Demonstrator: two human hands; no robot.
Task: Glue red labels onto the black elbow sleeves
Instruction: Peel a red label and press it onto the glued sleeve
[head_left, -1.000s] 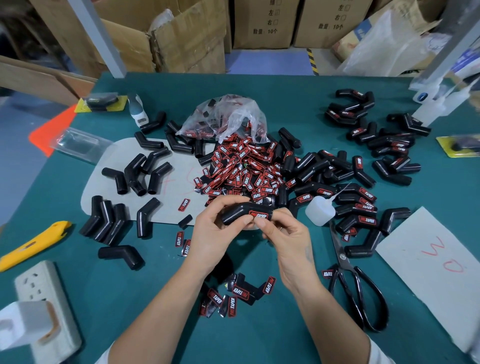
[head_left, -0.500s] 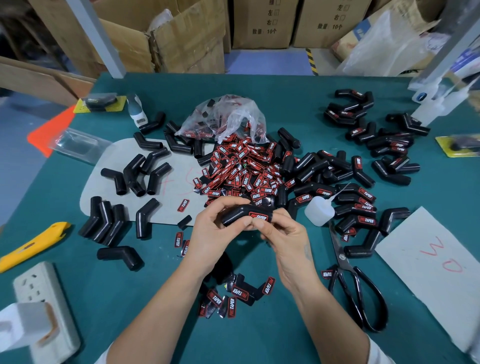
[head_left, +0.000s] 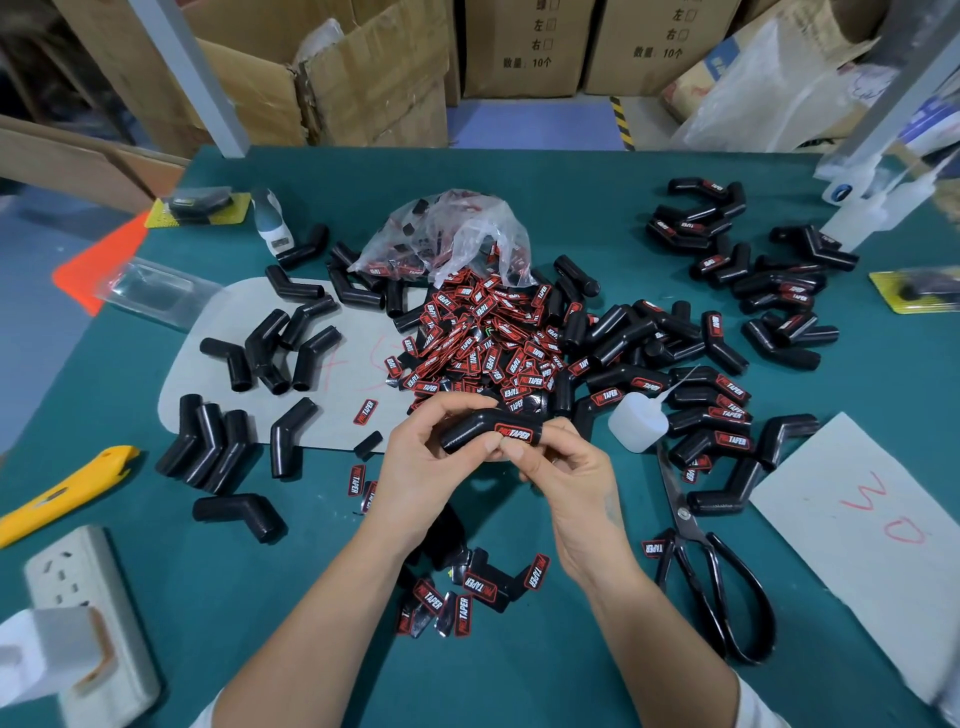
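Both hands hold one black elbow sleeve (head_left: 470, 427) above the green table (head_left: 519, 649). My left hand (head_left: 426, 462) grips its left end. My right hand (head_left: 563, 470) pinches the right end, thumb at the edge of the red label (head_left: 514, 432) that lies on the sleeve. A heap of loose red labels (head_left: 483, 338) lies just beyond, spilling from a clear bag (head_left: 447, 234). Plain sleeves (head_left: 270, 353) lie on the left, labelled sleeves (head_left: 717, 410) on the right. A small glue bottle (head_left: 635, 421) stands right of my hands.
Black scissors (head_left: 711, 577) lie at the right, beside a grey card (head_left: 857, 530) with red writing. A yellow utility knife (head_left: 67, 488) and a power strip (head_left: 93, 623) sit at the left. A few labels (head_left: 467, 592) lie under my wrists. Cardboard boxes (head_left: 363, 73) stand behind the table.
Both hands and the sleeve stay in place. My right fingers have shifted slightly along the label's lower edge.
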